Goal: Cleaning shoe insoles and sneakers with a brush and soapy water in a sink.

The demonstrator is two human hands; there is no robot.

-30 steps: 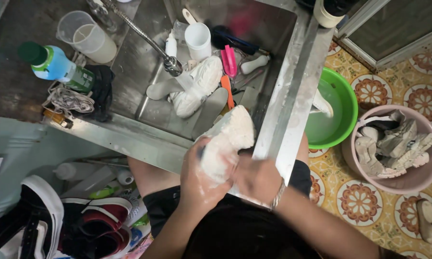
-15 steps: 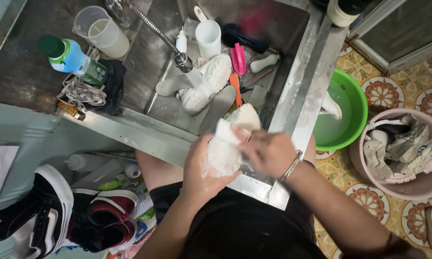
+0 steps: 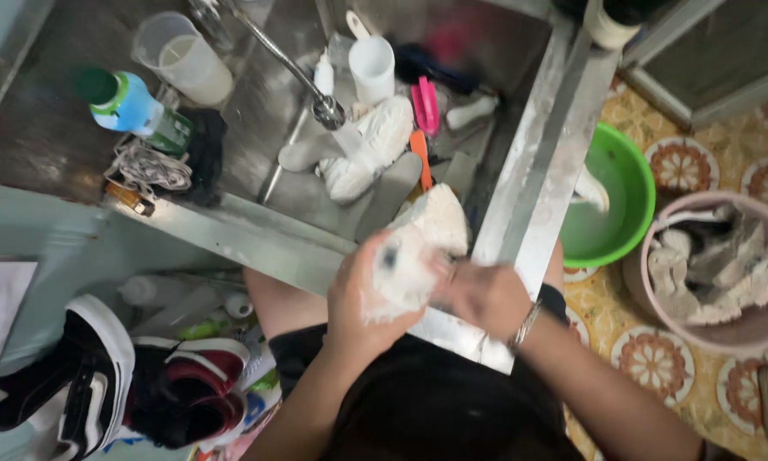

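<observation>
Here I have the scrubbing step in hand: my left hand [image 3: 360, 299] is wrapped around a soapy white shoe [image 3: 418, 248] over the near edge of the sink [image 3: 273, 230], and my right hand [image 3: 485, 294] presses against its side, though blur hides what it grips. Next, I judge, the shoe needs turning to reach unscrubbed parts.

Shoe [image 3: 418, 243] held over sink's [image 3: 533, 183] near edge between left hand [image 3: 358, 303] and right hand [image 3: 485, 294]; second shoe [image 3: 363, 149] in basin under tap [image 3: 326, 109]; bowl [image 3: 610, 201] and tub [image 3: 742, 329] on floor, right.
</observation>
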